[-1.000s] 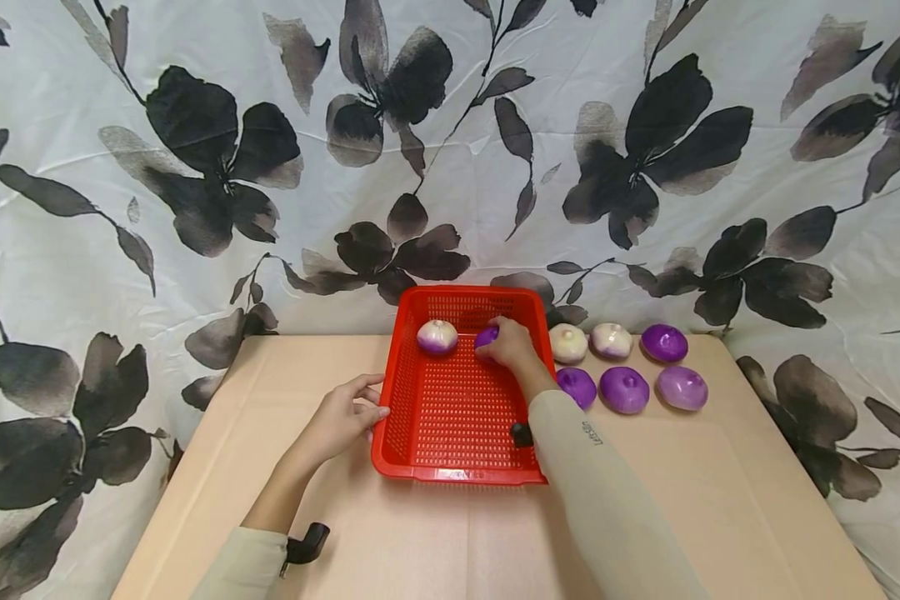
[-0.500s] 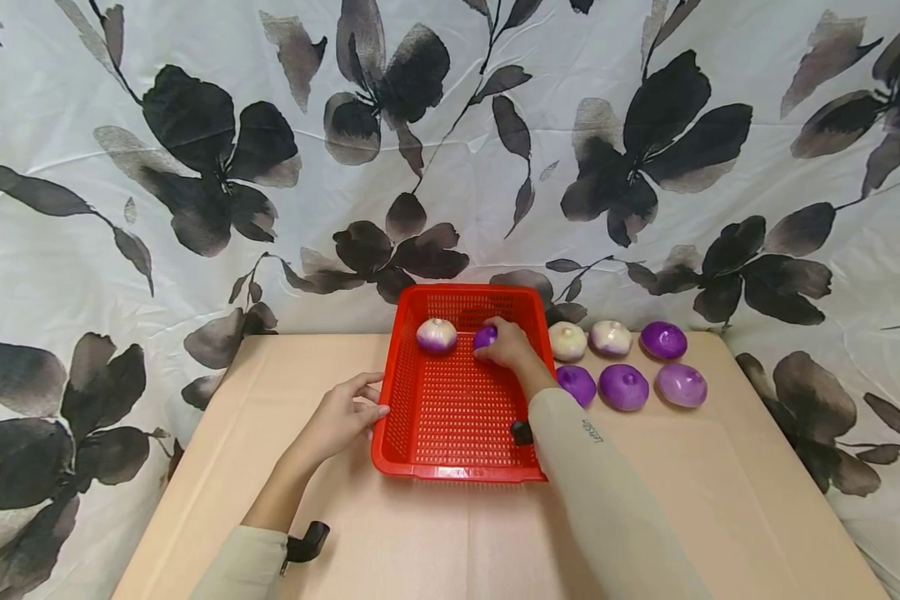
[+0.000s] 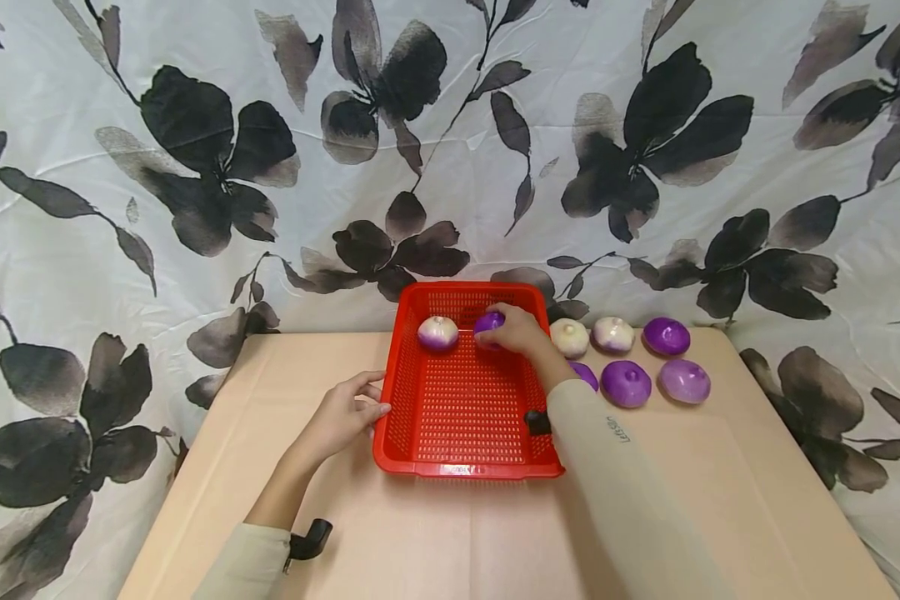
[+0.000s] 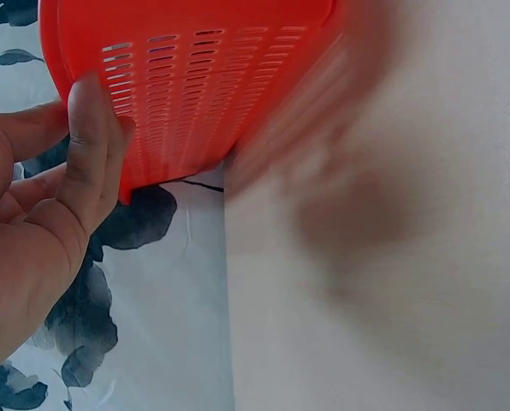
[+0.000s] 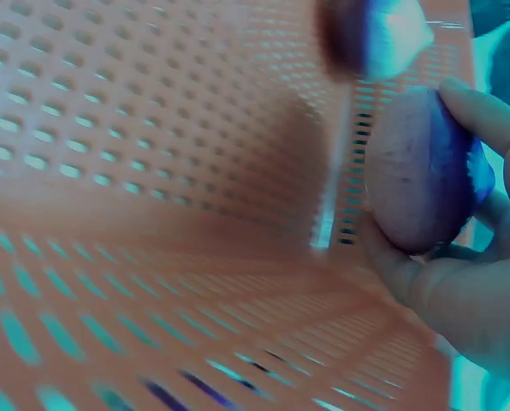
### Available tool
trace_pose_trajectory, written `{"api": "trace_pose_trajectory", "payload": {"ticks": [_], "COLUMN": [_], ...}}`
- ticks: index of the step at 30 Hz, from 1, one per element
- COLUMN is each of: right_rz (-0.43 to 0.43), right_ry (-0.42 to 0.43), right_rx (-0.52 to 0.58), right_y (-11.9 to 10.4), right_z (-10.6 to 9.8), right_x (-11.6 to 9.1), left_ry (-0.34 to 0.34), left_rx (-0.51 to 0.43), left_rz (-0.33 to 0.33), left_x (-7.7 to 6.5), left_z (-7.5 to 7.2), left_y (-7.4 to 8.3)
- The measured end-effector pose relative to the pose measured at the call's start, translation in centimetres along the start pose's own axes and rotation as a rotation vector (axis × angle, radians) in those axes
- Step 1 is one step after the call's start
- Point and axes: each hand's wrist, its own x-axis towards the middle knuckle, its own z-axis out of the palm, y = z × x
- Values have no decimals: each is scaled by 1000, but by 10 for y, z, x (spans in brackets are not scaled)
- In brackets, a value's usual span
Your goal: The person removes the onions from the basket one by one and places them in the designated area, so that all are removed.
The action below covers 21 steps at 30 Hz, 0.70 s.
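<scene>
At the left rim of a red perforated plastic basket [image 3: 468,473], my left hand [image 3: 345,417] pinches the edge between thumb and fingers; the left wrist view shows the fingers [image 4: 88,141] on its outer wall. My right hand [image 3: 517,332] reaches into the far right part of the basket and grips a purple onion [image 3: 489,322]. In the right wrist view, thumb and fingers hold this onion [image 5: 418,171] from its sides, near the basket's end wall. A white-and-purple onion [image 3: 438,333] lies in the far left of the basket.
Right of the basket, several onions stand in two rows on the pale table [image 3: 307,358]: a white onion [image 3: 569,338], a purple onion [image 3: 626,383] and others. One is partly hidden by my right forearm. A floral cloth [image 3: 450,167] hangs behind the table.
My right hand and the purple onion have shifted slightly up and away inside the basket, and the right forearm has moved a little right. The left hand stays at the rim.
</scene>
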Motion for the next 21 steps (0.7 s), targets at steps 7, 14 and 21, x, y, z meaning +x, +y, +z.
{"api": "trace_pose_trajectory", "payload": {"ticks": [7, 14, 21], "right_rz": [-96, -171, -269], "right_ry": [-19, -2, 51], "right_rx": [-13, 1, 22], "right_y": [-15, -28, -20], "right_z": [-28, -56, -81], "right_x": [-12, -33, -54], "left_ry": [0, 1, 4], "left_rx": [7, 8, 20], "left_rz": [-3, -1, -3], "left_x": [-1, -1, -1], "left_z": [0, 0, 0], "left_y": [1, 1, 2]}}
